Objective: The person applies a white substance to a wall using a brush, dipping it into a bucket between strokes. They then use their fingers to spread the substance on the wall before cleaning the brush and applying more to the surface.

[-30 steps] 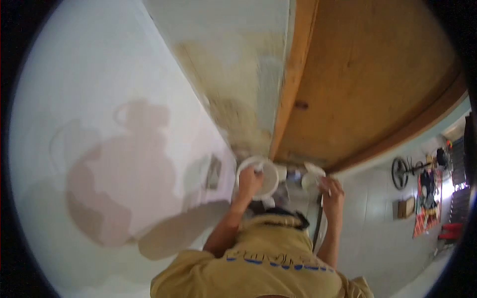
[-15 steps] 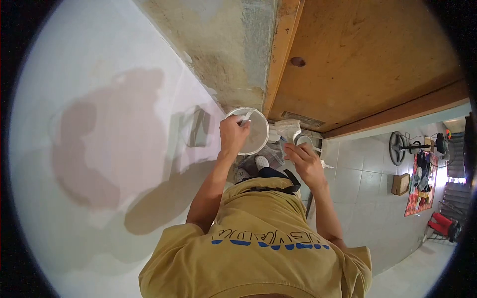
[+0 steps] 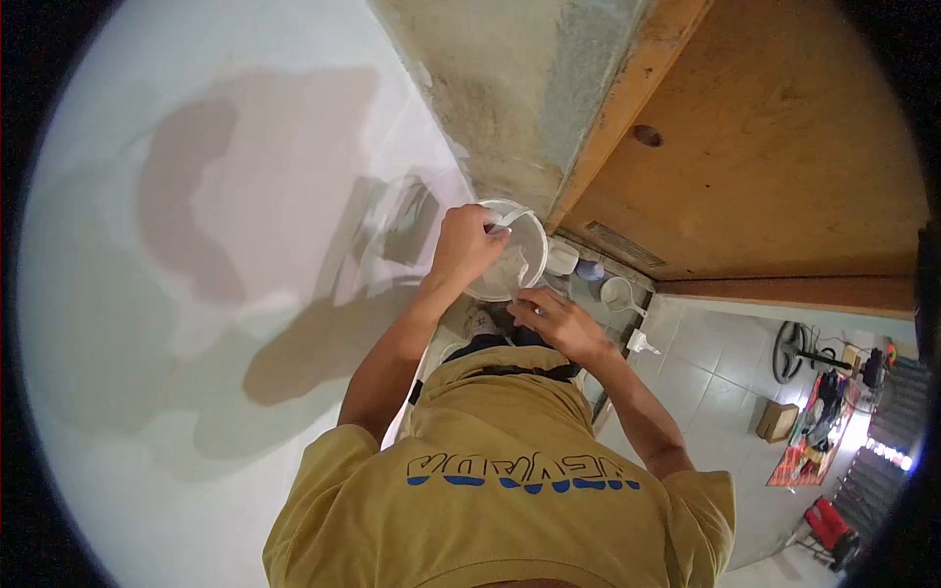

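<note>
A round white bucket hangs in front of my body, with pale paste inside. My left hand is closed round the bucket's white strip-like handle at the near-left side of the rim. My right hand is closed at the rim's lower right, fingers pinched on what looks like a putty knife. Its blade, smeared with white paste, reaches into the bucket. The tool's grip is mostly hidden by my fingers.
A wooden door stands ahead right, beside a patchy bare wall and a white wall. On the floor are a white dipper, a white nozzle bottle, a white container and a cardboard box.
My right hand has moved left with the putty knife, from beside the bucket to over its rim. The view has turned; my left hand keeps the handle.
</note>
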A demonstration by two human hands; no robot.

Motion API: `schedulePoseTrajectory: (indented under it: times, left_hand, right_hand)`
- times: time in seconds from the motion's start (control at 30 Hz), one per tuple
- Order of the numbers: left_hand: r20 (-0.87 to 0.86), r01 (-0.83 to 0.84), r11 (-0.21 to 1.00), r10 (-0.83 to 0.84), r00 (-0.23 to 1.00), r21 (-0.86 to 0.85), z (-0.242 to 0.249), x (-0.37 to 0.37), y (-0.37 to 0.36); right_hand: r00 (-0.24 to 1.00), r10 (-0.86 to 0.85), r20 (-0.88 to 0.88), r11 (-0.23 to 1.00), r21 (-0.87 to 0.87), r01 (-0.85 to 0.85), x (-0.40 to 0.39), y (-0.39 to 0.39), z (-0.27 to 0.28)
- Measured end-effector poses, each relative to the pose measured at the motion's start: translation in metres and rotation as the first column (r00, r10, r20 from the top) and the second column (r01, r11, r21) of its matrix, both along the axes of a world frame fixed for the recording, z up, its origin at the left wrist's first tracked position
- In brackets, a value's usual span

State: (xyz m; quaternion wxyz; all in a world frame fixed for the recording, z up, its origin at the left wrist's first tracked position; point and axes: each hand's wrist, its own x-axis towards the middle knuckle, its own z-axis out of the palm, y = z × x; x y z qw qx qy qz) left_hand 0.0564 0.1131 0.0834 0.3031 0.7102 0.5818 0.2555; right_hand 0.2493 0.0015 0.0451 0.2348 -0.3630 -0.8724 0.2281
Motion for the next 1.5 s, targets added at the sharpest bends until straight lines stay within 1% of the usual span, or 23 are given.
schedulePoseTrajectory:
  times: [0.13, 0.27, 0.33, 0.37, 0.43, 0.47, 0.53, 0.57, 0.67, 0.73, 0.77, 0.83, 0.87, 0.93, 0.97, 1.03, 1.07, 1.13, 1.27, 1.33, 1.43, 1.47, 1.5]
  left_hand:
    - [-0.086, 0.05, 0.999, -0.049, 0.995, 0.013, 0.0, -0.005, 0.002]
    - [-0.102, 0.029, 0.999, -0.032, 0.994, -0.033, -0.002, -0.004, 0.003]
    - [-0.108, 0.031, 0.997, -0.039, 0.993, -0.076, -0.014, 0.0, 0.002]
    - [-0.107, 0.025, 0.997, -0.033, 0.994, -0.078, -0.019, -0.001, 0.003]
    - [-0.149, 0.04, 0.999, -0.041, 0.988, -0.008, -0.024, -0.002, 0.004]
    - [-0.146, 0.037, 0.999, -0.038, 0.989, -0.006, -0.027, -0.003, 0.006]
    - [-0.193, 0.092, 0.996, -0.092, 0.977, -0.009, -0.034, -0.004, 0.009]
    - [-0.191, 0.09, 0.996, -0.09, 0.978, -0.008, -0.037, -0.004, 0.009]
    - [-0.155, 0.098, 0.995, -0.102, 0.983, -0.031, -0.046, -0.004, 0.011]
    - [-0.154, 0.124, 0.992, -0.123, 0.98, -0.003, -0.05, -0.002, 0.012]
    - [-0.152, 0.124, 0.992, -0.123, 0.981, -0.002, -0.055, -0.001, 0.014]
    - [-0.135, 0.113, 0.989, -0.125, 0.983, -0.095, -0.055, -0.001, 0.013]
    - [-0.135, 0.112, 0.989, -0.125, 0.983, -0.096, -0.058, -0.001, 0.014]
    - [-0.139, 0.121, 0.99, -0.131, 0.982, -0.076, -0.063, -0.002, 0.014]
    - [-0.137, 0.122, 0.989, -0.132, 0.982, -0.077, -0.066, -0.003, 0.014]
    - [-0.144, 0.13, 0.983, -0.148, 0.978, -0.127, -0.065, -0.002, 0.013]
    - [-0.141, 0.132, 0.983, -0.15, 0.979, -0.128, -0.065, -0.002, 0.012]
    - [-0.082, 0.124, 0.978, -0.139, 0.987, -0.165, -0.068, -0.001, 0.012]
    - [-0.037, 0.154, 0.964, -0.166, 0.985, -0.215, -0.068, 0.001, 0.01]
    - [0.006, 0.186, 0.968, -0.188, 0.982, -0.168, -0.075, 0.003, 0.012]
    - [0.012, 0.194, 0.974, -0.194, 0.981, -0.12, -0.076, 0.006, 0.009]
    - [0.011, 0.195, 0.974, -0.195, 0.981, -0.115, -0.072, 0.007, 0.006]
    - [0.046, 0.197, 0.972, -0.193, 0.98, -0.126, -0.07, 0.008, 0.005]
  right_hand:
    - [0.993, 0.043, 0.11, 0.999, -0.016, -0.041, -0.026, 0.031, -0.004]
    - [0.987, 0.084, 0.14, 0.996, -0.011, -0.083, -0.044, 0.061, -0.045]
    - [0.872, 0.211, 0.443, 0.977, -0.108, -0.182, -0.047, 0.071, -0.045]
    - [0.87, 0.218, 0.443, 0.976, -0.11, -0.188, -0.05, 0.077, -0.054]
    - [0.928, 0.228, 0.294, 0.973, -0.09, -0.211, -0.058, 0.084, -0.081]
    - [0.927, 0.23, 0.297, 0.973, -0.089, -0.213, -0.061, 0.09, -0.093]
    - [0.956, 0.259, 0.135, 0.943, -0.251, -0.22, -0.071, 0.096, -0.105]
    - [0.955, 0.261, 0.139, 0.943, -0.25, -0.221, -0.074, 0.098, -0.111]
    - [0.976, 0.208, 0.058, 0.967, -0.164, -0.197, -0.086, 0.1, -0.122]
    - [0.981, 0.13, -0.143, 0.987, -0.079, -0.143, -0.091, 0.099, -0.136]
    - [0.981, 0.131, -0.141, 0.987, -0.078, -0.142, -0.09, 0.101, -0.146]
    - [0.987, 0.137, -0.084, 0.955, -0.255, -0.155, -0.089, 0.102, -0.146]
    - [0.987, 0.138, -0.084, 0.954, -0.256, -0.155, -0.088, 0.103, -0.147]
    - [0.984, 0.175, 0.025, 0.921, -0.358, -0.155, -0.083, 0.104, -0.145]
    - [0.984, 0.174, 0.027, 0.92, -0.36, -0.153, -0.079, 0.105, -0.151]
    - [0.922, 0.237, 0.307, 0.962, -0.205, -0.179, -0.075, 0.105, -0.161]
    - [0.921, 0.236, 0.309, 0.962, -0.206, -0.178, -0.07, 0.105, -0.166]
    - [0.862, 0.385, 0.33, 0.878, -0.419, -0.231, -0.063, 0.108, -0.113]
    - [0.861, 0.357, 0.363, 0.888, -0.417, -0.193, -0.054, 0.102, -0.098]
    - [0.827, 0.343, 0.445, 0.85, -0.522, -0.072, -0.055, 0.108, -0.09]
    - [0.849, 0.326, 0.415, 0.821, -0.57, -0.037, -0.054, 0.107, -0.052]
    - [0.85, 0.323, 0.416, 0.823, -0.566, -0.036, -0.051, 0.102, -0.064]
    - [0.872, 0.315, 0.374, 0.9, -0.409, -0.15, -0.046, 0.099, -0.088]
